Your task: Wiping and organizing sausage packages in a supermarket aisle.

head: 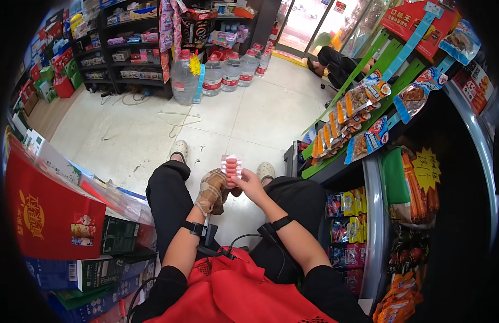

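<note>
Between my knees, in the head view, a small clear pack of pink capsule-shaped pieces (231, 166) is held upright. My right hand (249, 185) pinches its lower right edge between thumb and fingers. My left hand (213, 186) is covered by a brown checked cloth (211, 191) and meets the pack's left side; its fingers are hidden, so its hold cannot be told. Black straps circle both forearms, and a thin black cable (243, 236) runs between them over my lap.
Stacked cartons, one a red box (55, 206), rise close at my left. Hanging snack packs (350, 105) and a shelf of packets (346, 232) stand at my right. Ahead are a wire hanger (180, 117) on the floor, large water bottles (212, 76) and a seated person's legs (334, 64).
</note>
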Demonstrator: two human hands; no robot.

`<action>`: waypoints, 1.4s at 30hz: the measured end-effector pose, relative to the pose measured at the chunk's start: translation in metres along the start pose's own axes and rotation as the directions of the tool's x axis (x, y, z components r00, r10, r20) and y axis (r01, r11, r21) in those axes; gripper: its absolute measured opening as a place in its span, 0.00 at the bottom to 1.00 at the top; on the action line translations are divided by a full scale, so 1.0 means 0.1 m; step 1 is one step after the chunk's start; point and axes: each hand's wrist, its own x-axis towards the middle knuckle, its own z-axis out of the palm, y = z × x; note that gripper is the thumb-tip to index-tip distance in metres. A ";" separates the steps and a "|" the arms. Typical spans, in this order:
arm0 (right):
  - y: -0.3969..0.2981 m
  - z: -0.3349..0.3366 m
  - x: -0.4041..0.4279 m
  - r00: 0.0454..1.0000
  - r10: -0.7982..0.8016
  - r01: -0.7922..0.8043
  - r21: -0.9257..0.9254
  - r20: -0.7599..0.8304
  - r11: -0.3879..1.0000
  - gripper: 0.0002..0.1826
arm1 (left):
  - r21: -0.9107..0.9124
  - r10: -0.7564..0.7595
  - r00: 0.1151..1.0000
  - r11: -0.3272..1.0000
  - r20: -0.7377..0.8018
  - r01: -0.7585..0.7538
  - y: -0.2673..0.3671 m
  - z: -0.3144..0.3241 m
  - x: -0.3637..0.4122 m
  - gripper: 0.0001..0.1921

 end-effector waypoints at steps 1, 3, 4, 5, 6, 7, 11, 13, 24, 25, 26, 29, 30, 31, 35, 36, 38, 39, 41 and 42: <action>-0.07 0.08 -0.02 1.000 0.008 -0.008 -0.013 0.001 1.000 0.12 | -0.408 -0.326 0.945 0.868 -0.034 0.285 -0.05 0.06 -0.04 0.03; -0.11 0.09 -0.02 0.999 0.023 -0.023 0.002 0.026 1.000 0.11 | -0.739 -0.599 0.798 0.506 0.071 0.445 -0.08 0.10 -0.07 0.08; -0.07 0.04 -0.01 0.998 0.034 -0.032 -0.052 0.053 0.998 0.11 | -0.664 -0.562 0.824 0.591 0.068 0.458 -0.08 0.06 -0.04 0.08; -0.03 0.00 -0.01 0.996 0.047 -0.038 -0.105 0.079 0.994 0.10 | -0.582 -0.524 0.849 0.670 0.068 0.461 -0.06 0.03 -0.01 0.08; -0.04 0.00 -0.01 0.996 0.047 -0.038 -0.103 0.078 0.994 0.10 | -0.533 -0.419 0.907 0.759 0.041 0.375 -0.05 -0.02 0.00 0.02; -0.05 0.01 -0.01 1.000 -0.005 0.007 -0.084 0.030 0.996 0.10 | -0.532 -0.419 0.907 0.759 0.043 0.375 -0.02 -0.05 0.03 0.02; -0.09 -0.05 -0.03 0.995 -0.047 0.045 -0.021 -0.085 0.999 0.10 | -0.127 -0.155 0.969 0.975 0.194 0.182 0.11 -0.16 0.07 0.10; -0.17 0.05 -0.05 0.998 -0.029 0.030 0.002 -0.047 1.000 0.10 | 0.022 -0.127 0.984 0.992 0.125 0.125 -0.08 -0.01 -0.07 0.04; -0.04 -0.08 -0.02 0.994 -0.034 0.029 -0.060 -0.099 0.998 0.13 | 0.069 -0.253 0.967 0.965 0.013 0.252 0.27 -0.27 0.14 0.02; -0.01 -0.10 -0.02 0.993 -0.047 0.040 -0.063 -0.112 0.997 0.14 | 0.140 -0.161 0.987 0.977 0.003 0.159 0.43 -0.44 0.22 0.04; 0.00 -0.08 -0.01 0.992 -0.060 0.053 -0.064 -0.115 0.997 0.14 | 0.145 -0.164 0.986 0.976 0.000 0.162 0.43 -0.47 0.21 0.04; 0.01 -0.05 0.00 0.993 -0.041 0.032 -0.081 -0.110 0.996 0.13 | 0.139 -0.164 0.985 0.978 0.046 0.156 0.23 -0.28 0.09 0.03; -0.01 0.02 0.02 0.995 -0.044 0.037 -0.076 -0.089 0.996 0.13 | -0.022 -0.292 0.956 0.956 -0.011 0.292 -0.09 0.01 -0.12 0.02; 0.00 0.04 0.02 0.998 -0.037 0.032 -0.101 -0.045 0.994 0.14 | -0.198 -0.413 0.910 0.896 -0.042 0.397 -0.30 0.21 -0.24 0.06; 0.03 -0.04 0.02 1.000 -0.013 0.012 -0.151 -0.010 0.988 0.14 | 0.125 -0.185 0.979 0.973 -0.085 0.195 -0.43 0.36 -0.27 0.06; 0.05 -0.04 0.02 1.000 -0.013 0.011 -0.151 -0.011 0.988 0.14 | 0.108 -0.223 0.972 0.967 -0.071 0.230 -0.44 0.38 -0.27 0.06; 0.07 -0.02 0.02 1.000 -0.014 0.010 -0.176 -0.021 0.984 0.14 | 0.093 -0.264 0.963 0.959 -0.058 0.268 -0.46 0.39 -0.30 0.07; 0.10 -0.04 0.02 1.000 -0.013 0.008 -0.176 -0.025 0.984 0.14 | 0.056 -0.205 0.975 0.976 -0.084 0.210 -0.44 0.37 -0.27 0.08; 0.15 -0.07 0.03 1.000 -0.006 0.004 -0.191 -0.012 0.982 0.14 | 0.017 -0.146 0.983 0.989 -0.111 0.148 -0.38 0.33 -0.22 0.08; 0.15 -0.06 0.03 1.000 -0.006 0.004 -0.190 -0.011 0.982 0.14 | 0.012 -0.147 0.983 0.989 -0.114 0.149 -0.36 0.30 -0.22 0.09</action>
